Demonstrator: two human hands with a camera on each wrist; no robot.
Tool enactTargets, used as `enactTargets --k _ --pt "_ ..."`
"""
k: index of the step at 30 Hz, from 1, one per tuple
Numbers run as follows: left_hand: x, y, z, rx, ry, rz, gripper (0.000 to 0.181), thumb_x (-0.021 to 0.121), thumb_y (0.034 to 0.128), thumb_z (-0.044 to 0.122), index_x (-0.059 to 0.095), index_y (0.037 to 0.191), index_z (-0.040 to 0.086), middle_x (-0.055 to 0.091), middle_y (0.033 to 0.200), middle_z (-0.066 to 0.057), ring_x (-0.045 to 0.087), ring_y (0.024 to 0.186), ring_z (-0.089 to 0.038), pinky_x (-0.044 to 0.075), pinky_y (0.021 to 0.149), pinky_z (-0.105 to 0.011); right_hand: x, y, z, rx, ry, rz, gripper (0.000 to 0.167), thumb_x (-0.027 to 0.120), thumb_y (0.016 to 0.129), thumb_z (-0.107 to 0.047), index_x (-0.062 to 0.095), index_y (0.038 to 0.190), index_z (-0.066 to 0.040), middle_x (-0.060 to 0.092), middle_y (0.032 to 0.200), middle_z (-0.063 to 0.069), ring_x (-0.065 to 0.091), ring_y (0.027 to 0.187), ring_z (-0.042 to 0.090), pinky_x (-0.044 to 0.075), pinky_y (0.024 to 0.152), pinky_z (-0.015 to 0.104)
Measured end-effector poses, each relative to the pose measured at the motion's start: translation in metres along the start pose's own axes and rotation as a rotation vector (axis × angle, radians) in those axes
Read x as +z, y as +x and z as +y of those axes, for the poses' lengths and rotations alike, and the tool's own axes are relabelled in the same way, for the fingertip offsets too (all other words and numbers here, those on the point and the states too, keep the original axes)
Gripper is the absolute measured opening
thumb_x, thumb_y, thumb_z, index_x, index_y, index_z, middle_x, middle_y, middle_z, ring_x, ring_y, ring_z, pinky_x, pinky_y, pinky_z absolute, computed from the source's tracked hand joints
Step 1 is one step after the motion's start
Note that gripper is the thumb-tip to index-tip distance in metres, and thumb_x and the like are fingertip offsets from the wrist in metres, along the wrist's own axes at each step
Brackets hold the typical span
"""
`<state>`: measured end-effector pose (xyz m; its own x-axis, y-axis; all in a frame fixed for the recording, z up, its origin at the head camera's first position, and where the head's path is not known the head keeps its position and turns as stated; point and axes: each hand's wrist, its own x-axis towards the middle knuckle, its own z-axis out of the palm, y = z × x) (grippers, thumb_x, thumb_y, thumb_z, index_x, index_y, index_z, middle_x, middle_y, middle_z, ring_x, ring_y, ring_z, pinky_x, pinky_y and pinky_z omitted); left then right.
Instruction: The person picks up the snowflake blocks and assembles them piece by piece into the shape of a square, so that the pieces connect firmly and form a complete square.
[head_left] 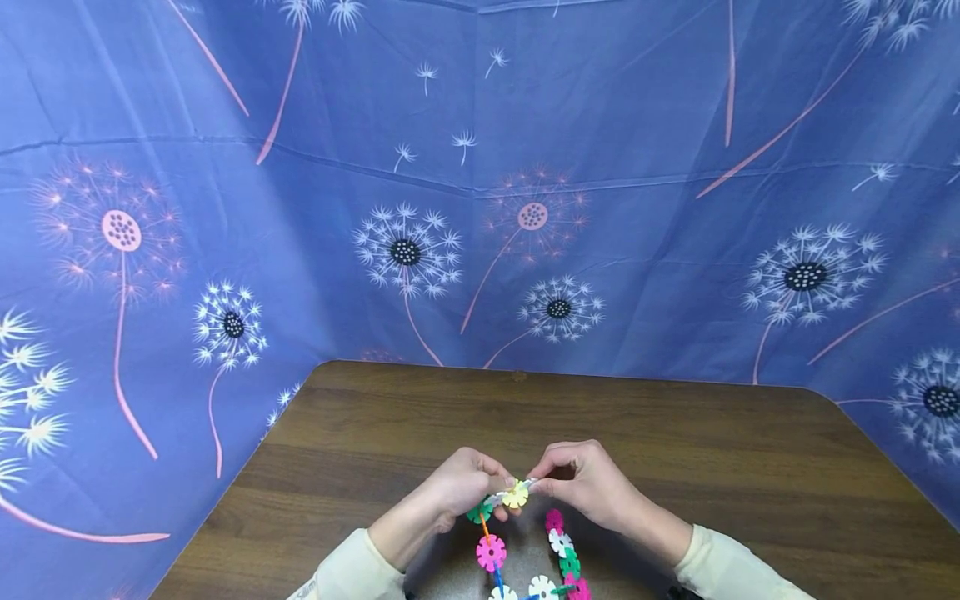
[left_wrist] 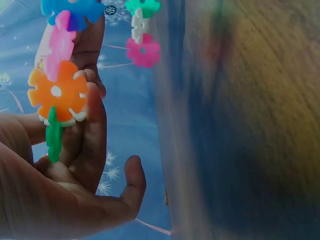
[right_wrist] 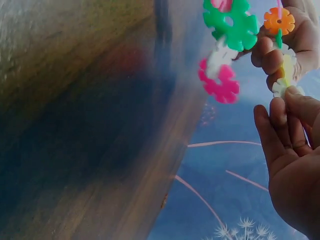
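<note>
A chain of notched plastic flower discs hangs between my hands. In the head view my left hand (head_left: 462, 486) pinches the chain beside a yellow disc (head_left: 515, 495). Opposite it, my right hand (head_left: 592, 483) grips a white disc, seen in the right wrist view as a pale notched disc (right_wrist: 281, 89) between thumb and fingertips. That white disc touches the yellow one. Below the left hand the chain runs through a green disc (head_left: 480, 512) and a pink disc (head_left: 491, 552). An orange disc (left_wrist: 57, 91) shows near the left fingers in the left wrist view.
The chain's other end, with a magenta disc (head_left: 554, 522) on top, lies below the right hand. More discs, such as a white disc (head_left: 542, 587), run off the bottom edge. A brown wooden table (head_left: 420, 408) meets a blue dandelion-print cloth (head_left: 480, 108).
</note>
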<state>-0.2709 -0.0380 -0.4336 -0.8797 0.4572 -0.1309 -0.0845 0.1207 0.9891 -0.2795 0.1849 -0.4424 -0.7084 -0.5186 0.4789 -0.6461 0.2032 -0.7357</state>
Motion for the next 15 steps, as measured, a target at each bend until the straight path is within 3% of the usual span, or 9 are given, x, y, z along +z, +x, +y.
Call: enactTargets --k 5,7,10,13,15 --pt "0.002 0.0 -0.001 -0.012 0.026 0.017 0.015 0.063 0.0938 0.002 0.074 0.089 -0.006 0.072 0.075 -0.019 0.061 0.05 -0.01 0.052 0.053 -0.022 0.001 0.0 0.0 0.015 -0.012 -0.007 0.008 0.081 0.084 -0.005 0.079 0.086 -0.013 0.071 0.08 -0.003 0.058 0.068 0.005 0.051 0.056 0.027" --pt "0.002 0.0 -0.002 -0.012 0.024 0.007 0.015 0.063 0.0942 0.003 0.075 0.09 -0.006 0.073 0.075 -0.018 0.061 0.051 -0.01 0.052 0.054 -0.022 -0.002 0.002 0.0 0.057 -0.025 -0.05 0.008 0.081 0.085 -0.008 0.078 0.086 -0.015 0.07 0.08 -0.007 0.059 0.069 0.005 0.052 0.059 0.027" --pt "0.001 0.001 -0.003 -0.006 0.012 -0.023 0.015 0.064 0.0946 0.005 0.074 0.092 -0.006 0.073 0.076 -0.015 0.062 0.053 -0.01 0.051 0.055 -0.021 -0.015 0.013 0.002 0.125 -0.018 -0.227 0.005 0.08 0.087 -0.014 0.076 0.091 -0.016 0.07 0.083 -0.008 0.062 0.072 0.008 0.054 0.064 0.028" --pt "-0.002 0.002 -0.002 -0.004 0.009 -0.045 0.016 0.064 0.0958 0.008 0.073 0.095 -0.006 0.074 0.078 -0.016 0.062 0.053 -0.01 0.05 0.057 -0.022 -0.034 0.033 0.012 0.206 0.043 -0.467 0.017 0.078 0.09 -0.016 0.073 0.103 -0.007 0.072 0.092 0.0 0.067 0.084 0.014 0.056 0.075 0.031" --pt "-0.004 0.002 -0.003 -0.007 0.013 -0.044 0.017 0.063 0.0966 0.008 0.073 0.095 -0.005 0.074 0.08 -0.017 0.062 0.053 -0.011 0.051 0.058 -0.023 -0.046 0.048 0.025 0.265 0.05 -0.573 0.024 0.075 0.093 -0.014 0.069 0.112 -0.001 0.072 0.099 0.006 0.068 0.089 0.017 0.057 0.077 0.033"
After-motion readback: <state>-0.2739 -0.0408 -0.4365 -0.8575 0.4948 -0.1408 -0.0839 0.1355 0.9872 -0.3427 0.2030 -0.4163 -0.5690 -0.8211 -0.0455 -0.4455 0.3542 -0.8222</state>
